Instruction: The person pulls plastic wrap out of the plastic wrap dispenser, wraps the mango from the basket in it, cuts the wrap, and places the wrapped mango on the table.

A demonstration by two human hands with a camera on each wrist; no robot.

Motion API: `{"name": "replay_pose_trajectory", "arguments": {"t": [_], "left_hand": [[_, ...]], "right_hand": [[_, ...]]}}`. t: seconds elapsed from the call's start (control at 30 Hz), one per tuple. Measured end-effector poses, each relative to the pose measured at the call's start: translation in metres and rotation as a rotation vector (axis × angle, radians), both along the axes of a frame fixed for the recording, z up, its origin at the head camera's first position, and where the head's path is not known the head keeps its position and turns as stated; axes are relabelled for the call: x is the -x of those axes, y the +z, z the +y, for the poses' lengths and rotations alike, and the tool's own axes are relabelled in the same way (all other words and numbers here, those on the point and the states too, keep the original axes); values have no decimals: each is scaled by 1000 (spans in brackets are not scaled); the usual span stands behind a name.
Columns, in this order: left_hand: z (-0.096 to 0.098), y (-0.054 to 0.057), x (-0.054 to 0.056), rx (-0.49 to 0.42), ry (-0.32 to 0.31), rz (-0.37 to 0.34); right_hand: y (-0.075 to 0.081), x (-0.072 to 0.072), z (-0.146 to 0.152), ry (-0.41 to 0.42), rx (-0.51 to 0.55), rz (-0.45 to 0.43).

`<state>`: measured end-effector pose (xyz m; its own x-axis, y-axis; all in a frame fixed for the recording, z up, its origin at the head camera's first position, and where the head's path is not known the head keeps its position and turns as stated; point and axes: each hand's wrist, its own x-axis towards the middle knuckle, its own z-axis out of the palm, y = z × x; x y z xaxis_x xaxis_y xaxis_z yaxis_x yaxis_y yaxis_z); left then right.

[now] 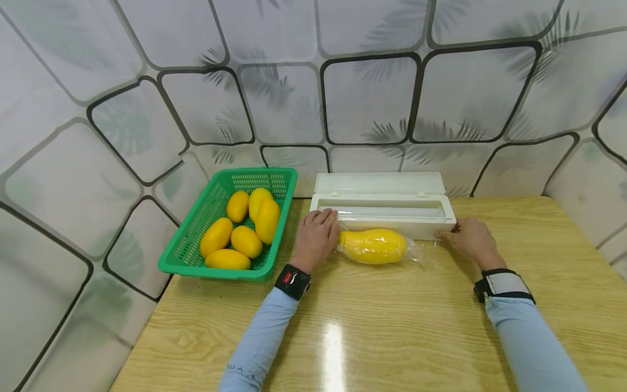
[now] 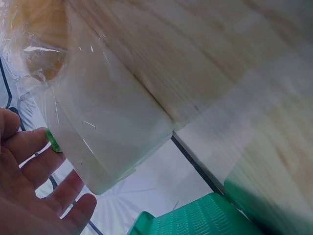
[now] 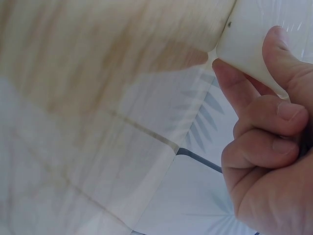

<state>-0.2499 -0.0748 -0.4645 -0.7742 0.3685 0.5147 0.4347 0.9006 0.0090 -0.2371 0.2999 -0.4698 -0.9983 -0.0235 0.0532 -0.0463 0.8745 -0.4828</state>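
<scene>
At the wooden counter (image 1: 392, 332), a yellow fruit (image 1: 373, 246) lies in clear film (image 1: 415, 253) on the near side of a white dispenser box (image 1: 421, 230), its wrapping apparently in progress. A person's left hand (image 1: 318, 238) rests at the box's left end, fingers loosely extended, while the right hand (image 1: 469, 238) pinches the right end with thumb and forefinger. The next move likely calls for holding the box steady and cutting the film free.
</scene>
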Motion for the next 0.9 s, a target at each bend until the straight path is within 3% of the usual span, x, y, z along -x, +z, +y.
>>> {"name": "replay_pose_trajectory", "arguments": {"t": [0.53, 0.8, 0.9], "left_hand": [[-5, 0, 0, -17, 52, -18], [-7, 0, 4, -43, -34, 97], [-7, 0, 4, -76, -44, 101]], "right_hand": [[2, -1, -1, -4, -3, -1], [0, -1, -1, -6, 8, -10], [1, -1, -1, -9, 8, -12]]}}
